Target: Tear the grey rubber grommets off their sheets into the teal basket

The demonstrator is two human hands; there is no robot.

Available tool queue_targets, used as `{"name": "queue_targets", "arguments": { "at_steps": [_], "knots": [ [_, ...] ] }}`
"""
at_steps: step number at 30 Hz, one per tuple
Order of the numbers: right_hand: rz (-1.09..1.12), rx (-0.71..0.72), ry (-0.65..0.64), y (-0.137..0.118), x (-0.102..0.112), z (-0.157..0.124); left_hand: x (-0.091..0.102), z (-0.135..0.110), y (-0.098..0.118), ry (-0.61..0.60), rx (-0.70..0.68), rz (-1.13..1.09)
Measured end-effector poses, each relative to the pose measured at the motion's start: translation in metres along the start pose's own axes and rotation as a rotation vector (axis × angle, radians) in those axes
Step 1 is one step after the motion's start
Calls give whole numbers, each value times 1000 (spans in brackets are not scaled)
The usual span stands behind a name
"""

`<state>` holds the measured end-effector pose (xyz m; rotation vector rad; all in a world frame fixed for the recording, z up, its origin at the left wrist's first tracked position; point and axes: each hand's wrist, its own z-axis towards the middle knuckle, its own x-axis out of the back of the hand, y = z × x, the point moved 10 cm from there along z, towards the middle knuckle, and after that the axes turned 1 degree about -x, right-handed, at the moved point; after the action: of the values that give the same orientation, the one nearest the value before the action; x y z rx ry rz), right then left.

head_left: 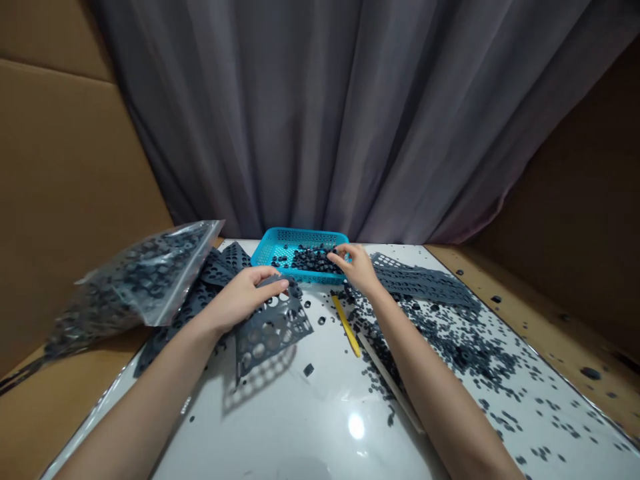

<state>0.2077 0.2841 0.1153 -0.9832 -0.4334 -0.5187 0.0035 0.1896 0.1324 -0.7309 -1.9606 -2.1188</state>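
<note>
My left hand (253, 293) grips the upper edge of a dark perforated rubber sheet (270, 330), thumb on top, holding it tilted above the white table. Round holes cover the sheet, and a few dark pieces sit near its top corner. My right hand (356, 265) is at the right end of a blue plastic basket (280, 275), with thumb and fingertips pinched together over the small black pieces (315, 259) heaped inside. What lies between those fingertips is too small to make out.
A clear zip bag (150, 273) full of black pieces leans at the left beside more perforated sheets (225, 263). A yellow tool (346, 325) and a pale stick (390, 381) lie near my right forearm. Flat punched sheets (425, 285) and scattered black bits (470, 357) cover the right side.
</note>
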Motion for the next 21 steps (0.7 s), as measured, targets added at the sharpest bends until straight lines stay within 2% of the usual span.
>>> {"name": "queue_targets", "arguments": {
  "at_steps": [2,4,5,7,8,10,12,15,18,21],
  "knots": [
    [-189,-45,-47,20,-10,1,-2,-3,8,14,-32,-47],
    [-251,-48,-45,17,-9,-1,-1,-5,17,42,-98,-32],
    [-218,-21,-17,3,-4,-4,0,-7,23,58,-138,-5],
    [-54,92,10,-41,10,-11,0,-9,32,82,-211,74],
    [63,164,-44,-67,11,-16,-1,-11,36,84,-242,118],
    [152,321,-343,-121,-4,-35,-4,-14,42,77,-295,195],
    [68,387,-427,-150,-6,-50,-8,-18,47,63,-338,233],
    [-6,376,-472,-158,-10,-61,-14,-23,52,-3,-362,215],
    [123,344,-589,-155,-19,-69,-19,-27,56,-76,-360,148],
    [300,299,-619,-154,-21,-69,-20,-28,57,-108,-358,61]
  ]
}}
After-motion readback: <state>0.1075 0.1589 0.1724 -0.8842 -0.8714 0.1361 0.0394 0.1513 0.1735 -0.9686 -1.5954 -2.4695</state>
